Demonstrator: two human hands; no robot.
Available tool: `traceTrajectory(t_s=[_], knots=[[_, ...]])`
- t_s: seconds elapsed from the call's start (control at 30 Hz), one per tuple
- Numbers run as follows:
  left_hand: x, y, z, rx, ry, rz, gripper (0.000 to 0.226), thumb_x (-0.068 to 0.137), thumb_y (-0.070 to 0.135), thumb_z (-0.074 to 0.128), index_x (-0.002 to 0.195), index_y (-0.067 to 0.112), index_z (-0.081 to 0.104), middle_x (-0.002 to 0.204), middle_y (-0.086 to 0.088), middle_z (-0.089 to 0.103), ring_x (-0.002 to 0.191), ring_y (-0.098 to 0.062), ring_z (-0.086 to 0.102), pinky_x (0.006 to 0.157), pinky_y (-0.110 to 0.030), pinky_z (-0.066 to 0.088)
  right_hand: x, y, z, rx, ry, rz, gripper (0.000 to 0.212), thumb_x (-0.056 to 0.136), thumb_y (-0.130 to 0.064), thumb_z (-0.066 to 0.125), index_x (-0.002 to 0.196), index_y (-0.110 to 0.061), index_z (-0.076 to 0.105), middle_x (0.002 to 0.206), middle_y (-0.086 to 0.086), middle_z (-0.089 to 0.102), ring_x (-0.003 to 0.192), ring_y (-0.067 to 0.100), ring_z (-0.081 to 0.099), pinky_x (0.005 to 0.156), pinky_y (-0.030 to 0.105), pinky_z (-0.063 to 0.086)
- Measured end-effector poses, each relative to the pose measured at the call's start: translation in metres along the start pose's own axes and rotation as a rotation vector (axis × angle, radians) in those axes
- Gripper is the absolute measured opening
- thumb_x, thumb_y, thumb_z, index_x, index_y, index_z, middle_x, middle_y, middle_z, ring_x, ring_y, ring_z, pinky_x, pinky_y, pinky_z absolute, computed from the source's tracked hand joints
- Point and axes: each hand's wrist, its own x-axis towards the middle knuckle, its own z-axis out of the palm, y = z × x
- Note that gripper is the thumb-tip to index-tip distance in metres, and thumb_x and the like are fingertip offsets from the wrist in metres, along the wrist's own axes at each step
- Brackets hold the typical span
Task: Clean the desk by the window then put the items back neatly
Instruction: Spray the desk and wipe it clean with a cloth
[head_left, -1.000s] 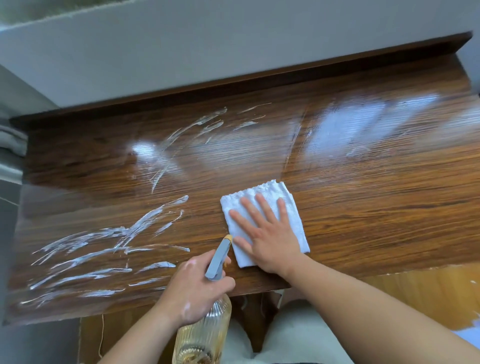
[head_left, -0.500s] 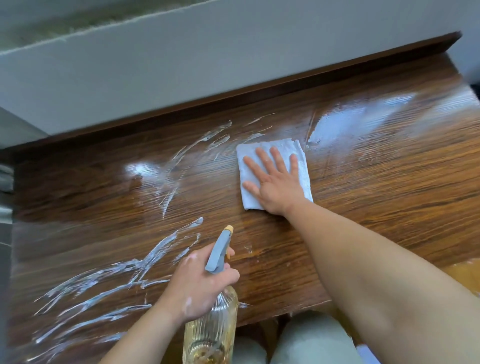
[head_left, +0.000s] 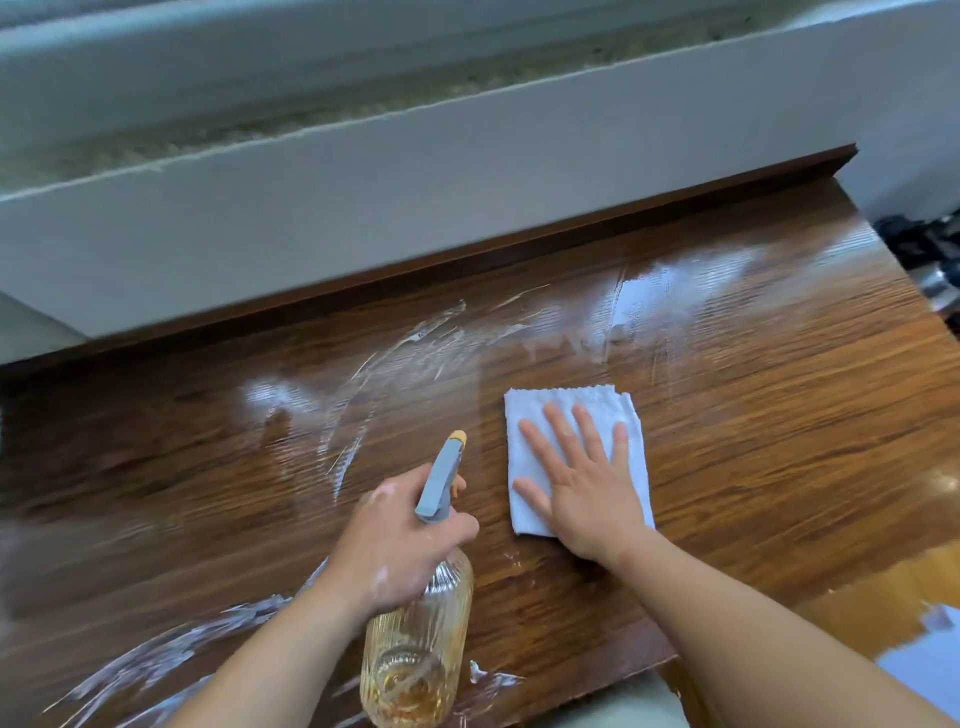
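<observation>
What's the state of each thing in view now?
Brown wooden desk: wet sheen, white foam streaks on left and back.
Folded white cloth: flat on desk.
Right hand: fingers spread, pressing the cloth.
Amber ribbed spray bottle, grey trigger head: lifted, nozzle pointing away.
Left hand: grips the bottle's neck.

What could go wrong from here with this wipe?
1. White foam streaks lie left of and behind the cloth; they could be missed or dry into marks.
2. The left hand, flecked with foam, grips the spray bottle near the front edge of the desk; it might slip.
3. The right hand presses the cloth with flat fingers only, so it could bunch.
</observation>
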Motion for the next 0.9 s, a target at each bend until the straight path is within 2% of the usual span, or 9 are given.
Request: traceTrajectory(t_s=[0.13,0.23,0.37,0.53,0.67,0.8,0.9], knots=[[0.023,0.020,-0.005,0.017,0.035,-0.010,0.031,0.063,0.048,0.064,0.091,0.035,0.064,0.069,0.015,0.067,0.068,-0.008,0.062,0.064,-0.028,0.047,0.011,0.004,-0.001,0.020,0.011,0.018,0.070,0.096,-0.072,0.024,0.158,-0.040,0.018,0.168,-0.004,0.014,0.155,0.032,0.007,0.113,0.074,0.006],[0.040,0.032,-0.006,-0.004,0.041,-0.025,0.030,0.063,0.048,0.065,0.091,0.035,0.064,0.076,0.010,0.068,0.073,-0.011,0.066,0.072,-0.033,0.053,0.038,0.017,-0.008,0.017,0.033,0.060,0.071,0.096,-0.072,0.023,0.159,-0.040,0.015,0.168,-0.005,0.011,0.155,0.032,0.004,0.112,0.075,0.005],[0.063,0.045,-0.004,-0.006,0.021,-0.036,0.030,0.065,0.044,0.067,0.093,0.032,0.064,0.084,0.004,0.069,0.078,-0.022,0.071,0.081,-0.042,0.055,0.084,0.040,-0.023,0.019,0.049,0.110,0.072,0.094,-0.074,0.014,0.158,-0.042,0.008,0.169,-0.007,0.003,0.155,0.028,-0.005,0.115,0.072,0.003],[0.084,0.060,0.000,0.003,0.026,-0.059,0.028,0.065,0.046,0.065,0.090,0.033,0.063,0.075,0.002,0.072,0.079,-0.019,0.068,0.078,-0.038,0.054,0.130,0.063,-0.036,0.032,0.103,0.139,0.074,0.093,-0.076,0.010,0.158,-0.041,0.008,0.168,-0.007,0.006,0.155,0.028,0.001,0.116,0.071,0.005],[0.097,0.068,0.003,-0.008,0.044,-0.082,0.028,0.064,0.046,0.063,0.084,0.028,0.064,0.078,0.003,0.071,0.077,-0.016,0.065,0.072,-0.032,0.050,0.166,0.080,-0.046,0.058,0.137,0.161,0.075,0.093,-0.078,0.009,0.158,-0.042,0.008,0.167,-0.006,0.009,0.154,0.028,0.002,0.115,0.071,0.003],[0.103,0.072,0.006,0.000,0.058,-0.086,0.027,0.064,0.045,0.063,0.077,0.022,0.064,0.080,0.005,0.069,0.078,-0.015,0.063,0.072,-0.035,0.050,0.198,0.096,-0.057,0.060,0.142,0.152,0.075,0.091,-0.080,0.008,0.157,-0.042,0.007,0.168,-0.006,0.008,0.155,0.027,0.000,0.115,0.070,0.001],[0.103,0.070,0.006,0.004,0.056,-0.089,0.025,0.064,0.046,0.062,0.082,0.029,0.064,0.076,0.007,0.070,0.078,-0.014,0.064,0.071,-0.032,0.050,0.208,0.100,-0.061,0.058,0.145,0.137,0.076,0.092,-0.080,0.009,0.157,-0.041,0.010,0.168,-0.005,0.010,0.155,0.027,0.000,0.116,0.070,0.001]])
